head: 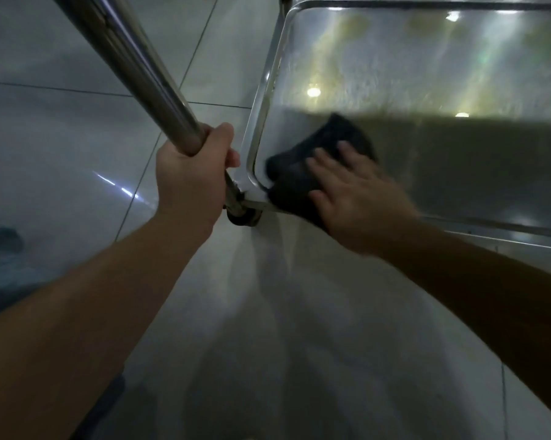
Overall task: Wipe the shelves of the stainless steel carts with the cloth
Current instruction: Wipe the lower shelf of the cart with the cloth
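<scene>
A low stainless steel cart shelf (426,68) fills the upper right, its raised rim curving down the left side. A dark cloth (302,160) lies on the shelf's near left corner and hangs over the front rim. My right hand (356,198) presses flat on the cloth, fingers spread, and looks blurred. My left hand (191,182) is wrapped around the cart's shiny upright post (134,58), just above the lower corner joint.
A dark caster wheel (244,217) sits under the cart's near left corner. Glossy pale floor tiles (61,138) surround the cart. A dark bluish shape (1,249) lies at the left edge. Ceiling lights reflect in the shelf.
</scene>
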`<action>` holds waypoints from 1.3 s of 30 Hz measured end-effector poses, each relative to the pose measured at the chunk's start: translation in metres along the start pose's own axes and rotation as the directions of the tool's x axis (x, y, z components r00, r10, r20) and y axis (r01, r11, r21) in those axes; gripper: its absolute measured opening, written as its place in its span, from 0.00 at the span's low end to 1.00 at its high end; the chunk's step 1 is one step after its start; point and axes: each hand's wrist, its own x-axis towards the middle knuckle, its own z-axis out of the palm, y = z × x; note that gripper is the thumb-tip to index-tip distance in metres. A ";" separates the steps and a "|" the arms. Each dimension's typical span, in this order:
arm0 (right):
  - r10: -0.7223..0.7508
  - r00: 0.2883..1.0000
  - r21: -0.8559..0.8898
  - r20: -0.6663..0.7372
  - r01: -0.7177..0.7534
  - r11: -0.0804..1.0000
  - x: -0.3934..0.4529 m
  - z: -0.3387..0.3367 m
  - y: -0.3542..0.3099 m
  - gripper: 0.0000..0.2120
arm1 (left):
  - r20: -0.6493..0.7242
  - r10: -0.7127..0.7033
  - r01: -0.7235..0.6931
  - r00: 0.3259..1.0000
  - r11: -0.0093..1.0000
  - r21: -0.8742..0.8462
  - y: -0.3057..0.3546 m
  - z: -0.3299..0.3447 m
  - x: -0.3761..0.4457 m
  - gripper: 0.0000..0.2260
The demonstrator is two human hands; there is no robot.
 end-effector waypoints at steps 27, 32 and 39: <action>0.760 0.650 0.207 -0.008 -0.742 0.638 0.065 -0.024 0.093 0.37 | -0.117 0.023 -0.023 0.993 1.000 0.001 -0.003 0.016 0.000 0.09; 0.512 0.855 0.207 -0.084 -0.488 0.848 0.145 -0.028 0.026 0.35 | -0.107 0.027 -0.033 0.994 0.998 -0.056 -0.003 0.017 0.001 0.08; -0.226 0.973 0.146 -0.046 0.230 0.962 0.133 -0.015 -0.041 0.30 | -0.022 0.054 -0.056 0.998 0.995 -0.087 -0.009 0.010 0.003 0.13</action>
